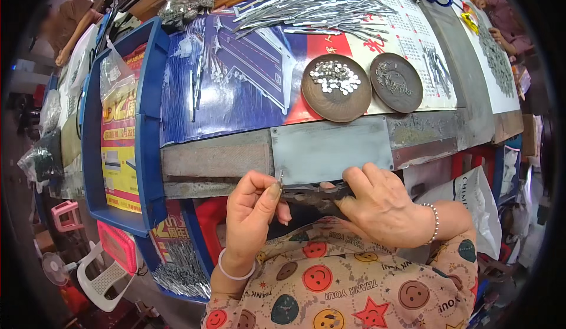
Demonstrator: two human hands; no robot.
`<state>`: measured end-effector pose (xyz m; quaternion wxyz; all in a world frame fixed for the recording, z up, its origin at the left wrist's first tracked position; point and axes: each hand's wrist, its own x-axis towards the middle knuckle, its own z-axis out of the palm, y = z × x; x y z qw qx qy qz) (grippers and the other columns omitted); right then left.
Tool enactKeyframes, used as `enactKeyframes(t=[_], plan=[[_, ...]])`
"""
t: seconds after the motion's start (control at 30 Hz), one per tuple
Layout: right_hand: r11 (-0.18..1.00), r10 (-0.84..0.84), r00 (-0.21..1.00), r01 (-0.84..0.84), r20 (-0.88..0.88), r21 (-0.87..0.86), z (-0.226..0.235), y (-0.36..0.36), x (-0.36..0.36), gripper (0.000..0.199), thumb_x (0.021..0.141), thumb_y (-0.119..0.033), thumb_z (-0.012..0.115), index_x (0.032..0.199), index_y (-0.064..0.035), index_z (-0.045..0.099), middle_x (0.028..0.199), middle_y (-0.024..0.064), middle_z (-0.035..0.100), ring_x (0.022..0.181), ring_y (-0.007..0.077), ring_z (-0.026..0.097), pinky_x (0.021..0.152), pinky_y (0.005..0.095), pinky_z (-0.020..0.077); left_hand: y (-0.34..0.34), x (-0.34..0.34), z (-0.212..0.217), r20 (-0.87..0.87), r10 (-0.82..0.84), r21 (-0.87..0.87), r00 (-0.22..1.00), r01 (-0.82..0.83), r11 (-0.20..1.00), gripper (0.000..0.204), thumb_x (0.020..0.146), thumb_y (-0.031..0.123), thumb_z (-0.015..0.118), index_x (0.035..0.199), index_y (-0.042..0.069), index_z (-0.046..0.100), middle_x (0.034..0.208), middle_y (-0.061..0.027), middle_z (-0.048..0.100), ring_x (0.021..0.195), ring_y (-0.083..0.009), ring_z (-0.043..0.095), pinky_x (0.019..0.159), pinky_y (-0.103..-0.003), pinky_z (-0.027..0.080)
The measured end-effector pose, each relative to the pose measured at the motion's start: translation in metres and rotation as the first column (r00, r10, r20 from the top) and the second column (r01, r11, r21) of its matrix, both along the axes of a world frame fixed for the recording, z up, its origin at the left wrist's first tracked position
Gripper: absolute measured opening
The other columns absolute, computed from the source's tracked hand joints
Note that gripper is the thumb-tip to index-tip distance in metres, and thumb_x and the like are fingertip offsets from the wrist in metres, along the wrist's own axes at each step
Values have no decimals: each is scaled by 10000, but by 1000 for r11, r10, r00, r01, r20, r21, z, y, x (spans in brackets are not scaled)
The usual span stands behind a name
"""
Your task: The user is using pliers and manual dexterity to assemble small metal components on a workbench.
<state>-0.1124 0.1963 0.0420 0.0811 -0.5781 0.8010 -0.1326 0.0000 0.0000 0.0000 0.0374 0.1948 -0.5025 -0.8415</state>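
From above, just below the grey plate (331,150) at the bench edge, the left hand (250,211) pinches a small pin (280,178) while the right hand (383,202) grips a dark metal piece (315,194). The pin looks tiny; a loose pinch could drop it off the bench. Beyond the plate sits a dish of studs (336,87).

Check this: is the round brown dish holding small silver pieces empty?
No, the round brown dish holds a heap of small silver pieces.

- Left hand (252,208) pinched a small metal piece (280,178) at its fingertips.
- Right hand (380,205) gripped a dark tool (315,194) just beside it.
- Beyond both hands, a grey plate (330,149) lay on the bench (218,159).
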Motion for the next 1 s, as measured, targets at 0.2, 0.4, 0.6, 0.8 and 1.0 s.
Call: enactKeyframes(t=[0.2,0.4,0.6,0.8,1.0], plan=[[1000,4,1000,-3,24,-15,3,-3,-1,146,573,-183,669,606,-79,573,776,84,399,712,220,455,555,302,390,-1,0,-2,-11,14,30,1000,-14,999,89,945,92,526,933,7,505,713,-41,562,589,-98,562,537,-211,458],[979,-50,678,-113,734,172,9,-11,-19,318,762,-301,661,893,-12,650,809,126,440,737,274,541,618,387,448,0,2,-8,18,58,15,998,-58,998,104,946,108,531,933,7,510,710,-35,560,599,-97,564,548,-210,462],[983,-58,861,-41,506,182,9,-6,-8,314,751,-283,693,890,-5,648,871,150,430,761,286,528,635,367,455,-2,5,-10,-5,78,-2,997,-78,997,115,953,121,520,938,8,508,763,-48,566,617,-97,561,552,-215,463],[999,16,966,-29,256,46,-1,-4,-1,247,689,-236,728,780,-31,624,866,124,407,786,255,470,594,333,432,-1,6,-6,1,63,27,998,-64,998,109,954,115,514,940,8,500,764,-48,560,611,-100,557,545,-217,460],[999,28,989,-33,148,30,0,-5,0,227,629,-225,734,685,-55,595,838,102,408,779,239,470,589,315,423,-1,7,-3,25,35,-11,999,-35,999,107,948,111,522,926,9,501,723,-34,548,594,-98,552,537,-217,459]])
